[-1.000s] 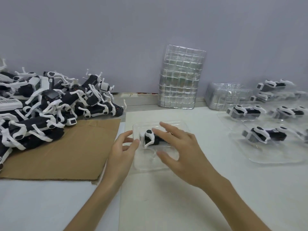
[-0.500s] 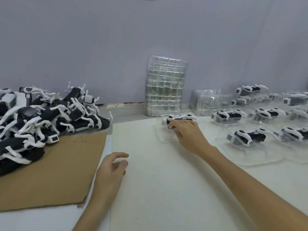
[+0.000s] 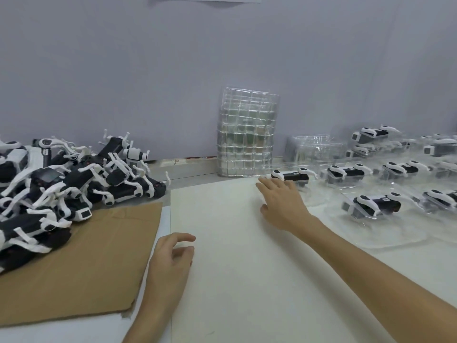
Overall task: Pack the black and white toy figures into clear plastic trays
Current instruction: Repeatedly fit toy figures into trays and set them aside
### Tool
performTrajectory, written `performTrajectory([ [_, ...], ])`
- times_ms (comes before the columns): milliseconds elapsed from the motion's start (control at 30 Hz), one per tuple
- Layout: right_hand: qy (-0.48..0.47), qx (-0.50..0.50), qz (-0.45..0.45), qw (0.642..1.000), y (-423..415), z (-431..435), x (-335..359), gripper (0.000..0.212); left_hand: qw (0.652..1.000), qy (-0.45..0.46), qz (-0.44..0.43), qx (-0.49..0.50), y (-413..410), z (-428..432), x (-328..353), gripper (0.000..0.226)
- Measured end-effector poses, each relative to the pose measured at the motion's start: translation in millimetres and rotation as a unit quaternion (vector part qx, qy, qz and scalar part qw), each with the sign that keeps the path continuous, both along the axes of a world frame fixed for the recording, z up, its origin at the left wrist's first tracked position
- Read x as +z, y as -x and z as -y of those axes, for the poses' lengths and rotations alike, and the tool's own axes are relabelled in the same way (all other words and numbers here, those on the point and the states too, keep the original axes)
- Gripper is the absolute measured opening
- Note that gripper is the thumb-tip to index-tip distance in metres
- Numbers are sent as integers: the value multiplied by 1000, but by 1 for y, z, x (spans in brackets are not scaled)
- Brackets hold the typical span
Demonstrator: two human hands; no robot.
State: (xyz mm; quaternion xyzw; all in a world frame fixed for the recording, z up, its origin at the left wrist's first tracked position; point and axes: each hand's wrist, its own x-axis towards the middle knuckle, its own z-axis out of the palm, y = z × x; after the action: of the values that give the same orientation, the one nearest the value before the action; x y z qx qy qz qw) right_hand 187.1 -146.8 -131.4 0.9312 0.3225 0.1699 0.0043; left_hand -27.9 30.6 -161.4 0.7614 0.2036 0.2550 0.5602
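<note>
Nearest, the left hand lay on the white desk, fingers loosely curled and holding nothing. The flat brown cardboard sheet sat just to its left. Further out, the right hand was stretched flat, fingertips against a clear plastic tray carrying one black and white toy figure. It was touching, not gripping. Right of that hand sat the filled trays, several rows done. Up and left of the left hand, though, a big heap of loose black and white figures waited. Beyond the right hand a tall stack of empty clear trays stood by the wall. Plenty left to pack, I'd judge.
</note>
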Motion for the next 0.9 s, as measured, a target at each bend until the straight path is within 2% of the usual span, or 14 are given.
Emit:
performTrajectory([
  [300,40,-49,-18,998,-12,16,0,59,1000,7,9,1,-1,-2,-3,26],
  [400,8,-49,-52,997,-13,12,3,58,1000,-12,18,0,-3,-1,-5,27],
  [500,-100,-10,-82,991,-13,2,20,49,998,-66,12,-8,-4,2,-7,28],
  [633,-225,49,-4,973,-23,-18,63,42,987,-163,-3,-16,-5,6,-9,28],
  [700,-242,53,51,968,-37,-31,88,46,961,-273,2,-36,-7,9,-12,20],
  [800,-225,36,109,968,-68,-50,122,60,902,-416,-42,-108,-9,17,-9,29],
  [867,-197,11,127,972,-88,-63,139,72,892,-431,-46,-131,-13,15,-8,43],
  [900,-176,-3,131,976,-97,-69,146,77,891,-437,-25,-125,-14,14,-8,41],
])
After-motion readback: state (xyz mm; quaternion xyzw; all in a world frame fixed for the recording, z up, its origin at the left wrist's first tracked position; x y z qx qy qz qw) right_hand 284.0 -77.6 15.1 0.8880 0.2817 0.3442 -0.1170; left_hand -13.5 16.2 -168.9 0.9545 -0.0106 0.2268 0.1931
